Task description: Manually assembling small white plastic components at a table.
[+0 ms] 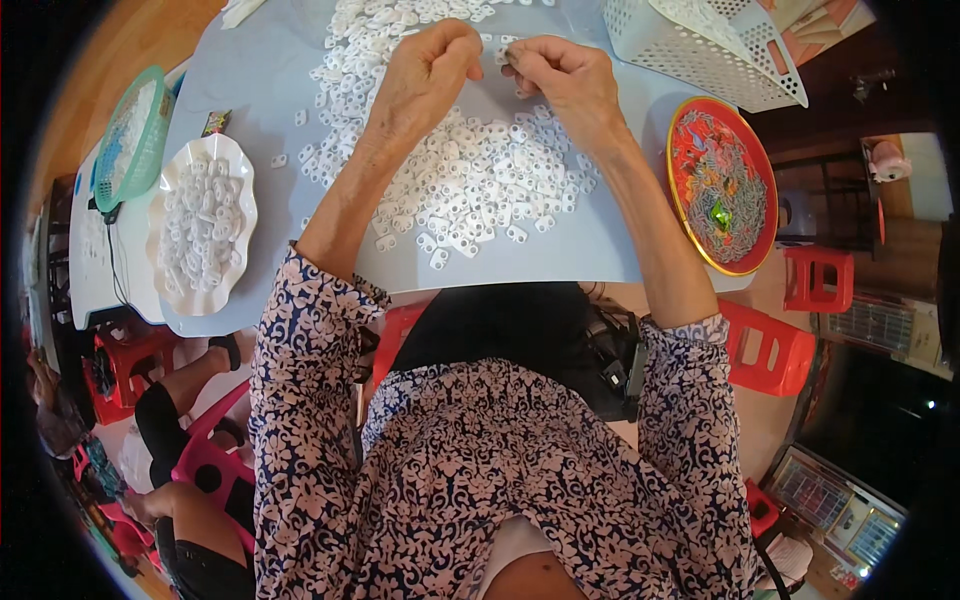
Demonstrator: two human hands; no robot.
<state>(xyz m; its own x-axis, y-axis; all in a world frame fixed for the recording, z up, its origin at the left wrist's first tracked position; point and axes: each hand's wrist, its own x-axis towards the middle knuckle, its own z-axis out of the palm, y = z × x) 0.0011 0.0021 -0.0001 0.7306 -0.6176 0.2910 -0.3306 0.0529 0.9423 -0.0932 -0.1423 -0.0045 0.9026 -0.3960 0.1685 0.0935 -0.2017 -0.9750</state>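
Note:
Over the far part of the table my left hand (432, 72) is closed, its fingers curled and its thumb pressed in; what it holds, if anything, is hidden. My right hand (572, 82) faces it a short gap away, thumb and fingers pinched together at something too small to name. Beneath and between my forearms spreads a heap of small white plastic pieces with holes (490, 180). More of the same white pieces (365, 60) run up the table beyond my left hand.
Left on the grey table (290, 215) stands a scalloped white dish (240, 262) of white pieces, beside a green basket (157, 85). Right are a red tray (768, 205) of small metal parts and a perforated white basket (690, 55). Red stools (770, 350) and a seated person's legs (200, 515) flank me.

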